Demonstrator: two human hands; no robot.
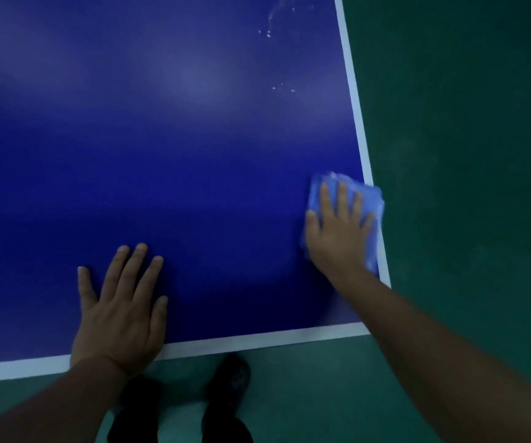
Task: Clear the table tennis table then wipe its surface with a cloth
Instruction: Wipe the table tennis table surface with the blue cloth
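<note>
At table's right edge: right hand [341, 231] flat, fingers spread, pressing cloth [371, 199]; left hand [120, 311] flat on table [194, 155].

- The single head view looked steeply down from above the near right corner of the table [168, 129].
- It faced forward along the table's length, the white edge lines meeting at the lower right.
- It sat close: both forearms entered from the bottom edge, with the floor [468, 123] alongside and a shoe [234, 378] below.
</note>
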